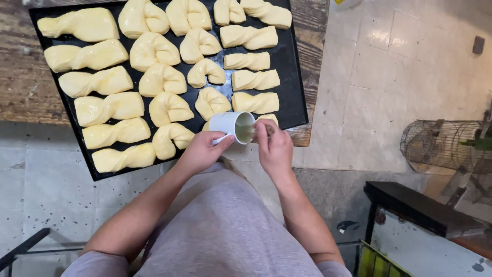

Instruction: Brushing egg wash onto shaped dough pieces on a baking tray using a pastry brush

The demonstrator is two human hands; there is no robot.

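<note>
Two bare hands meet over the near right corner of a black baking tray (294, 66) that rests on a worn wooden table (20, 87). Her left hand (201, 152) is clenched on the handle of a white mug (231, 125), which is tipped on its side with the mouth turned to the right, pale liquid showing inside. Her right hand (275, 150) is just beside the mug's mouth with its fingers pinched together at the rim; whether they hold anything I cannot tell. Rows of glossy, pale yellow shaped dough pieces (154, 51) fill the tray, some twisted, some curled like horseshoes. Well apart at the far right, a round wire cage (441, 143) lies on the tiled floor (379, 77).
</note>
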